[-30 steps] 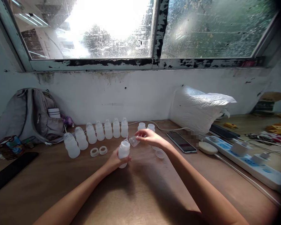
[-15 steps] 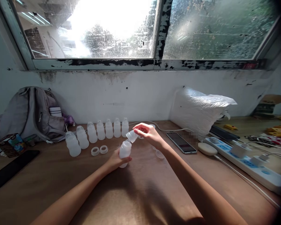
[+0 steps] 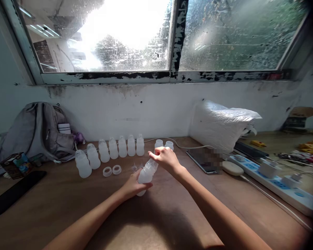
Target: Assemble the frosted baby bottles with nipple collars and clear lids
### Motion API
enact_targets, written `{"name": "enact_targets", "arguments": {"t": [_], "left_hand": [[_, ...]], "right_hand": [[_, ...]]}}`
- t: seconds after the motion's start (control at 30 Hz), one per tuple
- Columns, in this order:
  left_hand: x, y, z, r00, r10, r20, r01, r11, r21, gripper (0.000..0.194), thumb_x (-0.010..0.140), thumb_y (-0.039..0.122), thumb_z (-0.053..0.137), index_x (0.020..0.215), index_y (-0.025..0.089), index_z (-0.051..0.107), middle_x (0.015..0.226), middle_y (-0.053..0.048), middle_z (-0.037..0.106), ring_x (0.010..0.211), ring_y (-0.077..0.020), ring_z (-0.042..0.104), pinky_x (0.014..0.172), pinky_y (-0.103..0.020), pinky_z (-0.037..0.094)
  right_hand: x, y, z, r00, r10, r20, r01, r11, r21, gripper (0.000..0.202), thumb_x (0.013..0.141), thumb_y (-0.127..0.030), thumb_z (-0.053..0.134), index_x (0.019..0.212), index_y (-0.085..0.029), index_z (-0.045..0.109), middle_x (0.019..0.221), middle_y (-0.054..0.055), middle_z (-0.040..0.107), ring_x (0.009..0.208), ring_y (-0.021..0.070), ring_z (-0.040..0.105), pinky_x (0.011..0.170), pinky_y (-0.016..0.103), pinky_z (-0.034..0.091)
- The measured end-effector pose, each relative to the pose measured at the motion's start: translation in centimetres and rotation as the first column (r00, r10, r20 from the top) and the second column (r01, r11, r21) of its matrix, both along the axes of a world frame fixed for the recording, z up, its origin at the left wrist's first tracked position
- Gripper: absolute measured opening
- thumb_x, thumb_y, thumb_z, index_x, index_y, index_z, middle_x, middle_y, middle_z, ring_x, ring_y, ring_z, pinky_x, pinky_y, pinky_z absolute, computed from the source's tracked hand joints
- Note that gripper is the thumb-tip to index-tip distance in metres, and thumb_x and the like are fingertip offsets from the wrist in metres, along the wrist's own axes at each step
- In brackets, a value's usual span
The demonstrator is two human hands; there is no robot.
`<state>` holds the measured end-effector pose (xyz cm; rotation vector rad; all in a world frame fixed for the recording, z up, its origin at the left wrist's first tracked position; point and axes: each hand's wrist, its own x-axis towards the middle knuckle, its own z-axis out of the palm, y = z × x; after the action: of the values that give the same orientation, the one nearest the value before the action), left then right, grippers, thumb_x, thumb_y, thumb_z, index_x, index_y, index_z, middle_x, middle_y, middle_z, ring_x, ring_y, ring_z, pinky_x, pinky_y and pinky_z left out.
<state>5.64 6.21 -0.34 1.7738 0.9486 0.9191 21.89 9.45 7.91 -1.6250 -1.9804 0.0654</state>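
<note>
My left hand is wrapped round a frosted baby bottle, which leans to the right above the table. My right hand grips a clear bottle cap with thumb and fingers, and the cap sits at the bottle's top end. Whether it is seated cannot be made out. Two white collar rings lie left of my left hand. Small clear nipples rest just behind the held bottle, partly hidden. Beyond my right hand stand two white open-topped pieces, their lower parts covered.
Several capped baby bottles stand in a row along the back left. A backpack, a small box and a black slab are at left. On the right lie a phone, a white puck, a power strip and a silvery pouch.
The cap in my right hand has come down from beside the bottle's open mouth onto its top. The bottle has tipped to the right. The view has shifted slightly.
</note>
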Motion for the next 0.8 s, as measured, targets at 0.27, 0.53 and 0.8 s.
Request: {"name": "enact_targets", "arguments": {"t": [0.27,0.53,0.8], "left_hand": [[-0.3,0.5,-0.2,0.993,-0.020,0.112,0.042,0.980,-0.195,0.032,0.061,0.032,0.064,0.084,0.013,0.053,0.069,-0.001,0.054,0.061,-0.0132,0.049,0.056,-0.024,0.036],[0.0,0.2,-0.1,0.992,-0.005,0.127,0.024,0.989,-0.149,0.029,0.061,0.029,0.065,0.082,0.013,0.053,0.069,0.000,0.052,0.062,-0.0119,0.046,0.056,-0.023,0.034],[-0.5,0.1,0.4,0.991,-0.063,0.115,0.083,0.980,-0.181,0.026,0.060,0.029,0.066,0.077,0.013,0.054,0.068,0.000,0.053,0.062,-0.0123,0.046,0.056,-0.023,0.034]], "right_hand": [[1.9,0.1,1.7,0.743,0.432,-0.510,-0.638,0.686,-0.349,0.041,0.068,-0.046,0.057,0.096,-0.016,0.060,0.081,0.004,0.061,0.068,0.0136,0.054,0.049,0.021,0.042],[1.4,0.6,0.3,0.894,0.296,-0.335,-0.396,0.873,-0.285,0.039,0.069,-0.052,0.052,0.062,-0.014,0.056,0.049,0.000,0.050,0.043,0.0092,0.045,0.041,0.022,0.034],[-1.0,0.1,-3.1,0.844,0.395,-0.361,-0.404,0.913,0.055,0.035,0.079,-0.035,0.034,0.050,-0.017,0.030,0.048,-0.004,0.032,0.047,0.0071,0.030,0.045,0.021,0.023]]}}
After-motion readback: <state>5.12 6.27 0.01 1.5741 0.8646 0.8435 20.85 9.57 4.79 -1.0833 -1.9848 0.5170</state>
